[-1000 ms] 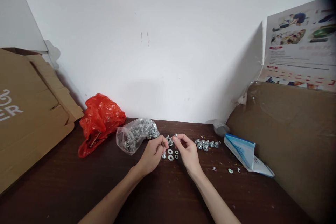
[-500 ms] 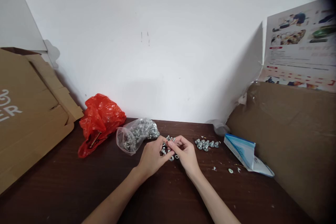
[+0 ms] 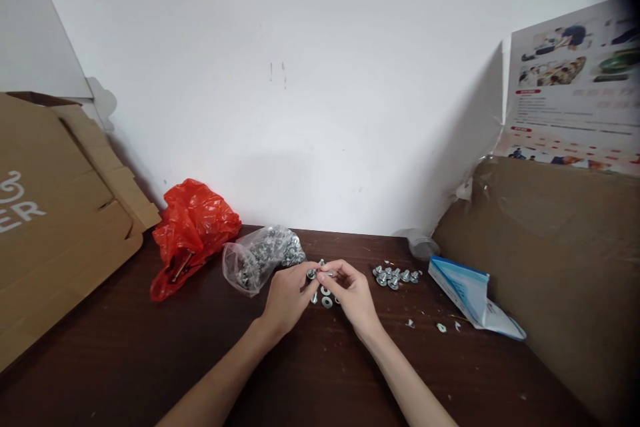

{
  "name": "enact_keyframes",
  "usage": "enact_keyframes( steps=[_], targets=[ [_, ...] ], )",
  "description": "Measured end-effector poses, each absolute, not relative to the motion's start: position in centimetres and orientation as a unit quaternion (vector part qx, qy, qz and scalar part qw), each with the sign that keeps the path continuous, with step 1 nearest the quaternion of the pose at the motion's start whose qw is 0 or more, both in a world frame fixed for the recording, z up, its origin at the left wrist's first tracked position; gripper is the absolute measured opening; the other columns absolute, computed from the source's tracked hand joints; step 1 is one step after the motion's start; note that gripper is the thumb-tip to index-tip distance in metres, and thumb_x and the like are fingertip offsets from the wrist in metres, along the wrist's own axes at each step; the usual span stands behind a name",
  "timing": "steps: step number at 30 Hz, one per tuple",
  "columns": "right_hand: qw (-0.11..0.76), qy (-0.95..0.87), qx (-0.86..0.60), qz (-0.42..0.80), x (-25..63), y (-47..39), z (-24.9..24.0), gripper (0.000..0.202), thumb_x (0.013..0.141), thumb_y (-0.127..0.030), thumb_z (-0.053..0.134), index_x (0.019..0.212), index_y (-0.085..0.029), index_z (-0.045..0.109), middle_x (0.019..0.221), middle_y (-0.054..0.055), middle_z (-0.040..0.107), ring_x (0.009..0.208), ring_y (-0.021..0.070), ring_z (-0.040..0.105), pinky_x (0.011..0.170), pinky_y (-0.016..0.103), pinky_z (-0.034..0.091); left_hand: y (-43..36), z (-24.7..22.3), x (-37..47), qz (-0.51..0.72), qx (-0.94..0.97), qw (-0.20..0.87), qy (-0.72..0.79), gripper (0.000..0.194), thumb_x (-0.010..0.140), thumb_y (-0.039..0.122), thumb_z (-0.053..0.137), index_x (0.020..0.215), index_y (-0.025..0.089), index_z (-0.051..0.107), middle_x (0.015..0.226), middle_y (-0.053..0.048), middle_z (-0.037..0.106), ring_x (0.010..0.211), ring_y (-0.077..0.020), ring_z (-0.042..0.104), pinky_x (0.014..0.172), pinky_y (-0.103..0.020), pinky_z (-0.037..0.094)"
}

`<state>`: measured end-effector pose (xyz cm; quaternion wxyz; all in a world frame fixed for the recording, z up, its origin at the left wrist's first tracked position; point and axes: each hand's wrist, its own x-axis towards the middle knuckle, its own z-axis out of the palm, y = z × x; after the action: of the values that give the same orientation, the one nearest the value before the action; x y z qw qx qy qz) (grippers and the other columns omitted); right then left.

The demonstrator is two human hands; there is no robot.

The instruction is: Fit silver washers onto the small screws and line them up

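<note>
My left hand (image 3: pixel 290 297) and my right hand (image 3: pixel 351 290) meet at their fingertips above the table. A small silver bolt (image 3: pixel 328 273) is pinched between the thumb and fingers of my right hand, its shank pointing right. My left hand is closed at the same spot; its fingertips cover whatever they grip. Through the gap in my left hand a round metal piece (image 3: pixel 311 273) shows. Below the fingers lie a flat washer (image 3: pixel 327 302), a second washer (image 3: pixel 325 291) and a loose bolt (image 3: pixel 314 298). Part of this small pile is hidden by my hands.
Right of my hands stands a cluster of bolts with washers (image 3: pixel 393 276). A clear bag of metal hardware (image 3: pixel 270 253) and a red plastic bag (image 3: pixel 197 227) lie left. Cardboard (image 3: pixel 60 213) flanks the left; a blue-white packet (image 3: pixel 463 287) and more cardboard (image 3: pixel 545 247) the right.
The bolt has turned from slanting upward to lying nearly level in my fingertips. My left fingers have shifted slightly, and more of the washers beneath shows.
</note>
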<state>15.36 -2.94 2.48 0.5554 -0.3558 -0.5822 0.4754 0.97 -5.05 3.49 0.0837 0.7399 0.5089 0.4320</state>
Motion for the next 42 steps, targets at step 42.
enact_keyframes(
  steps=[42],
  targets=[
    [0.567, -0.353, -0.283, 0.689, 16.9, -2.6, 4.0, 0.028, 0.057, -0.023, 0.083, 0.081, -0.019, 0.069, 0.072, -0.001, 0.062, 0.065, 0.0094, 0.057, 0.053, 0.017, 0.046, -4.9, 4.4, 0.9, 0.455, 0.707, 0.112, 0.53, 0.013, 0.082, 0.025, 0.05, 0.078, 0.017, 0.059, 0.05, 0.008, 0.026, 0.046, -0.0075, 0.03, 0.051, -0.02, 0.027]
  ],
)
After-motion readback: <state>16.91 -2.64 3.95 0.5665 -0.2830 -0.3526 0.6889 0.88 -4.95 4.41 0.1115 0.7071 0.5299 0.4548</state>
